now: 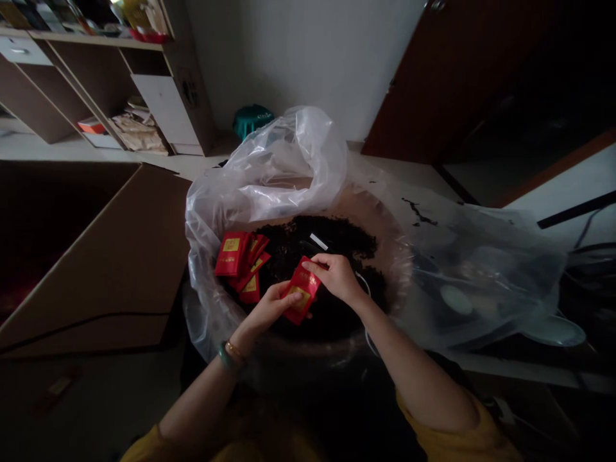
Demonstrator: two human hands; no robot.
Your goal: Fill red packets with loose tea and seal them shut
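Observation:
Both hands are on one red packet (304, 282) with a yellow label, held over the middle of a plastic-lined container. My left hand (278, 301) grips its lower left side, thumb on the front. At its top edge, my right hand (334, 273) pinches the packet between thumb and fingers. Below lies loose dark tea-like material (332, 234); its exact kind is hard to make out. Several more red packets (233, 253) are piled at the container's left side. A small scoop-like tool with a white strip (318, 242) rests on the dark material, partly hidden.
Clear plastic sheeting (308, 138) lines the container and spreads right across the floor. An open cardboard box (115, 256) stands at left. Behind are a shelf unit (168, 109), a green bag (253, 120) and a brown door (433, 83). A white cord (368, 289) hangs near my right forearm.

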